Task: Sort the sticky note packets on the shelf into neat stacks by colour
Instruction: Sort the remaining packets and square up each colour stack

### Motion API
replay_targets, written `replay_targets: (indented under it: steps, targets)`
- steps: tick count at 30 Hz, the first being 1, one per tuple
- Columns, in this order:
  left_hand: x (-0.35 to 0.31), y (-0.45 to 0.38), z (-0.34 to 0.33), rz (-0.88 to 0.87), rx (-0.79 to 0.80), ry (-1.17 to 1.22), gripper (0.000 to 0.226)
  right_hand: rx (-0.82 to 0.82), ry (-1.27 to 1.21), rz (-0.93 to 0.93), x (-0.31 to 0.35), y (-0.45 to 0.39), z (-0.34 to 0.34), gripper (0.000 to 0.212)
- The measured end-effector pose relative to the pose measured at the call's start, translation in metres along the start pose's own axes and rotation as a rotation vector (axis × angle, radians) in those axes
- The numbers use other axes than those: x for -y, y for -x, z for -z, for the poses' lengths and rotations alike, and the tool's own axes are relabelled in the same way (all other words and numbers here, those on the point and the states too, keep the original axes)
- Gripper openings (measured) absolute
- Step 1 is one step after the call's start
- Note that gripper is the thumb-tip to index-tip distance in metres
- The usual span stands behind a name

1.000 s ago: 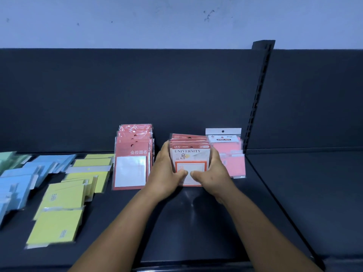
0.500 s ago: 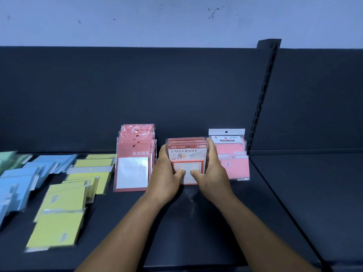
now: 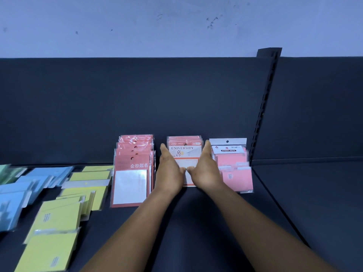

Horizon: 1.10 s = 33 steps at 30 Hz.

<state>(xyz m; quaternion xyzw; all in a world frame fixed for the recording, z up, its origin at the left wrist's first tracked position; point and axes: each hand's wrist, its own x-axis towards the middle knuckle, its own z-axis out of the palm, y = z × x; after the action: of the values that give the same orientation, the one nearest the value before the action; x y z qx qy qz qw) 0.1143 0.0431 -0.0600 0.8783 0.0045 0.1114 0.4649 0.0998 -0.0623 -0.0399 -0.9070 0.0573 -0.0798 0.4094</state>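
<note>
At the centre of the frame a stack of red "UNIVERSITY" packets [image 3: 184,149] stands on the dark shelf [image 3: 294,193], leaning back toward the shelf's back panel [image 3: 117,105], and it sits directly between the two hands. The left hand [image 3: 170,173] lies flat against the stack's left edge with fingers straight and pointing up the side, and the right hand [image 3: 204,171] mirrors it on the right edge; each grip is apart and uncurled, pressing the sides rather than closing round anything, and the two thumbs nearly meet over the lower front of the top packet. That packet reads "UNIVERSITY" in capitals, with Chinese characters beneath it and a small "60" in an oval at its top right corner; the finer print is too small to read. Just left of centre, a taller stack of red packets [image 3: 133,173] carries the characters "金榜题名" above a white window. Just right of the hands, a stack of pink packets [image 3: 233,167] has a white header card with a hang hole and a black label reading "STICKY NOTE". At lower left, yellow packets [image 3: 59,222] lie loosely overlapped, with blue packets [image 3: 21,191] at the left edge and a sliver of green packets [image 3: 5,170] beyond them.
</note>
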Motion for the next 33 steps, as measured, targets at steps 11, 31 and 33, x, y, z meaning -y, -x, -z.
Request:
replay_targets:
  steps: [11,31,33]
  targets:
    - [0.001,-0.008,-0.002,-0.066,0.022,-0.084,0.088,0.001,0.041,0.021,-0.002,-0.013,-0.003,0.099]
    - [0.0,0.001,-0.004,-0.285,0.041,-0.717,0.093,0.075,0.709,0.344,0.001,0.01,0.008,0.081]
    - [-0.001,0.002,-0.002,-0.285,0.046,-0.726,0.093,0.067,0.71,0.355,0.0,0.009,0.008,0.082]
